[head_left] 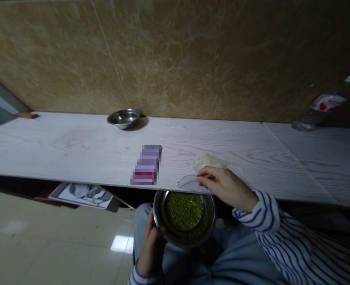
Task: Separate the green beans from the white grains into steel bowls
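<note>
My left hand (pixel 151 241) grips the left rim of a steel bowl (pixel 210 223), held over my lap just below the table's front edge. Small green beans (pixel 184 210), which look like mung beans, fill its bottom. Pinched between the fingers of my right hand (pixel 224 186) is a clear plastic protractor (pixel 188 182), flat at the table edge above the bowl. Beyond it lies a loose pale heap (pixel 209 160) of fine grains or powder, partly covered by my right hand; its kind is unclear.
A small steel bowl (pixel 124 118) stands near the wall on the white wooden table (pixel 88 146). Left of the protractor lies a blurred-out phone-shaped object (pixel 147 166). A clear bottle (pixel 326 103) is at the far right. An open drawer (pixel 84 194) juts out below left.
</note>
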Demonstrator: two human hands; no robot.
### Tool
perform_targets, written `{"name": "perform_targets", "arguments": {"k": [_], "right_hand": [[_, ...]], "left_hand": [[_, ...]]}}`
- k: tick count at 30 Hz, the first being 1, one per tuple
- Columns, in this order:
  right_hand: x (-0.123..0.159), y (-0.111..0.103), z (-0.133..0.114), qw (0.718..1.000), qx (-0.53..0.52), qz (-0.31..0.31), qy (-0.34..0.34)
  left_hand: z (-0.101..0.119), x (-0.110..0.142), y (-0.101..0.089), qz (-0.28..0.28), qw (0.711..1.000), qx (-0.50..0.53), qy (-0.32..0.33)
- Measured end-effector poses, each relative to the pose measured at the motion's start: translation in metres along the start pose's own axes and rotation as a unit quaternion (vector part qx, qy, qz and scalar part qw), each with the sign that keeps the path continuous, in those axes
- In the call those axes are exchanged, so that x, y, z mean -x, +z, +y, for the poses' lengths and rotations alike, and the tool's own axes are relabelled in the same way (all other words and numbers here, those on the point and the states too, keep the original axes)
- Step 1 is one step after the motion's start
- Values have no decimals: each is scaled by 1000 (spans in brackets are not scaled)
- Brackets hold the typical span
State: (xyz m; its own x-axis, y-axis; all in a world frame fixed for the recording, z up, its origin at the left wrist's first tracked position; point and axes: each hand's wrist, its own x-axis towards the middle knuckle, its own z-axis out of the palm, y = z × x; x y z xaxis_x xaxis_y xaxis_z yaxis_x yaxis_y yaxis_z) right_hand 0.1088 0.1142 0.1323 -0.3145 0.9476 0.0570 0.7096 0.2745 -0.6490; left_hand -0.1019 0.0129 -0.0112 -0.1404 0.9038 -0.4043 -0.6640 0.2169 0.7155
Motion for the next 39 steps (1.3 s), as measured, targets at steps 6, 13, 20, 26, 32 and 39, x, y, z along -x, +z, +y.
{"name": "perform_targets", "arguments": {"k": [6,13,20,26,32,39], "right_hand": [[-12,10,0,998,13,59,11],[3,10,-3,999,-31,-9,-19],[34,-9,59,982,-137,119,51],[35,-50,92,970,-98,197,105],[7,-63,80,980,-19,177,89],[-22,-67,68,984,101,135,54]], "left_hand": [[7,8,-2,6,1000,-2,-3],[16,25,6,36,998,-44,27],[-9,21,17,45,996,-69,-32],[-21,20,34,22,994,-85,-65],[-13,20,50,31,994,-73,-77],[-13,9,48,4,997,-66,-47]]}}
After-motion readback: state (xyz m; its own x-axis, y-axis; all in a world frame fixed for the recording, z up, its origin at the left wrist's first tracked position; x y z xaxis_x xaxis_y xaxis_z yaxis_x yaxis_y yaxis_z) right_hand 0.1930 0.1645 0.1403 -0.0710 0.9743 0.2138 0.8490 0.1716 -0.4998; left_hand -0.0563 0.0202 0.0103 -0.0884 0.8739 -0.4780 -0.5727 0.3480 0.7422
